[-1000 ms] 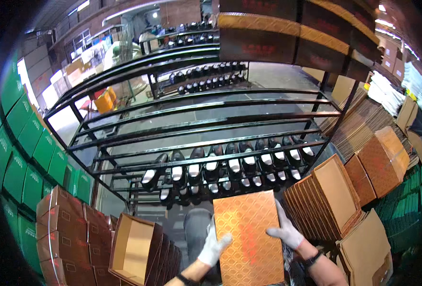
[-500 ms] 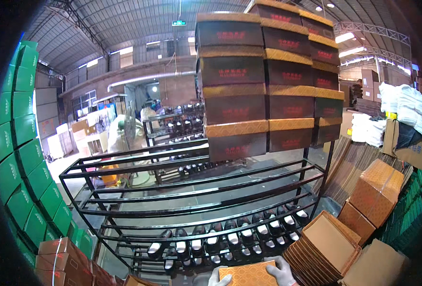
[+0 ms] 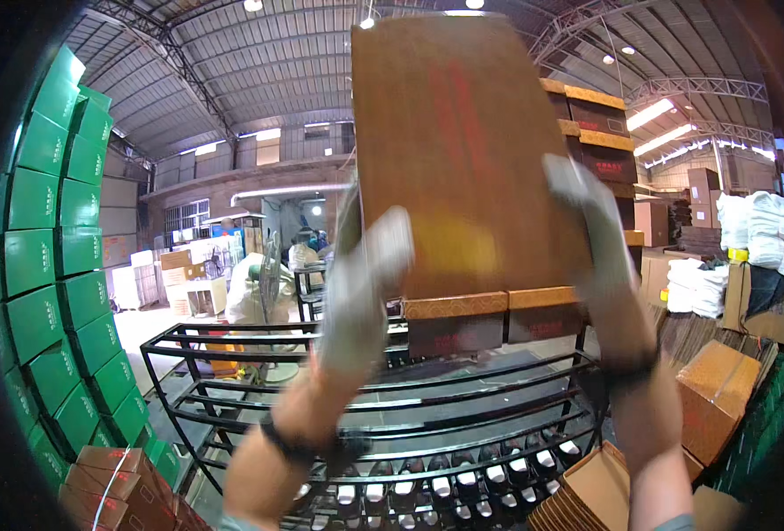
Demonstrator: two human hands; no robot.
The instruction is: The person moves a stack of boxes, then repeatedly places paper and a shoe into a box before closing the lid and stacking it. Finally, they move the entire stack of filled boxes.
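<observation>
I hold a flat orange-brown cardboard box raised high in front of me, its broad face toward the camera. My left hand, in a white glove, grips its lower left edge. My right hand, also gloved, grips its right edge. Behind the box rises a stack of dark boxes with orange lids, standing on top of a black metal rack. The raised box hides most of that stack.
The rack's lower shelves carry rows of dark shoes. Green boxes are piled in a wall at left, brown boxes at lower left. Open cardboard boxes lie at right, white bundles behind them.
My head has tilted up from the rack toward the stack. Both hands have lifted the box from waist height to head height in front of the stack.
</observation>
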